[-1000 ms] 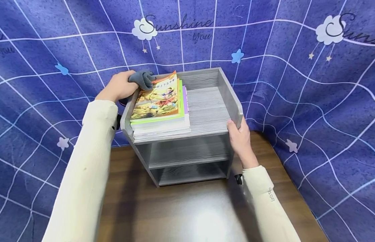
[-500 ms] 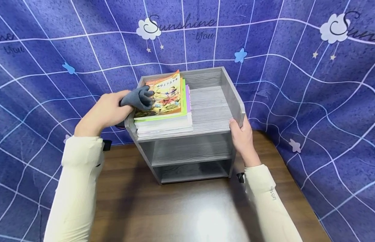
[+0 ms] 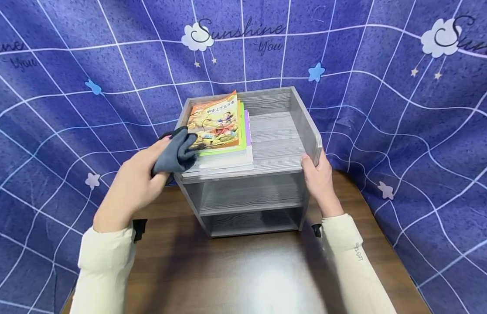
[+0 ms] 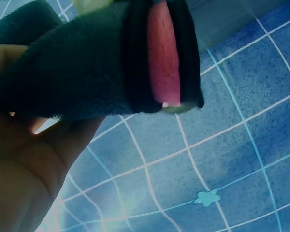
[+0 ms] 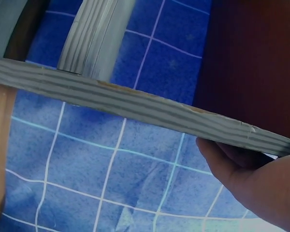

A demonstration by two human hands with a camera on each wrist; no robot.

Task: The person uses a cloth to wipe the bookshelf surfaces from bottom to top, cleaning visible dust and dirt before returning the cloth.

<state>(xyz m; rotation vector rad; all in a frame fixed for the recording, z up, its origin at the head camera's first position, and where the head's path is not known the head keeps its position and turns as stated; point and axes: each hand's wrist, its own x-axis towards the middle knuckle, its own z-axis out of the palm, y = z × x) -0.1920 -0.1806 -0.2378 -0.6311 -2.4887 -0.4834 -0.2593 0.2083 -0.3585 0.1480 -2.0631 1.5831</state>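
Observation:
In the head view, a small grey wood-grain shelf [image 3: 274,137] stands on a brown table. Books lie stacked in the left half of its top, the uppermost a colourful picture book [image 3: 217,124]. My left hand [image 3: 133,185] grips a folded dark grey-blue cloth [image 3: 173,153] at the shelf's left side panel, near its front end. The cloth hides that part of the panel. Up close in the left wrist view, the cloth [image 4: 77,72] shows black edging and a pink strip. With thumb and fingers around the right side panel, my right hand [image 3: 318,178] holds the shelf's front corner.
Two lower compartments [image 3: 247,196] open toward me. A blue curtain [image 3: 369,87] with white lines, clouds and stars hangs behind the shelf and along both sides. The brown tabletop [image 3: 212,279] reaches toward me and carries a bright glare spot.
My left hand has brought the cloth forward along the left side panel, from near the back corner to the front end. My right hand keeps its hold, and the view has shifted slightly.

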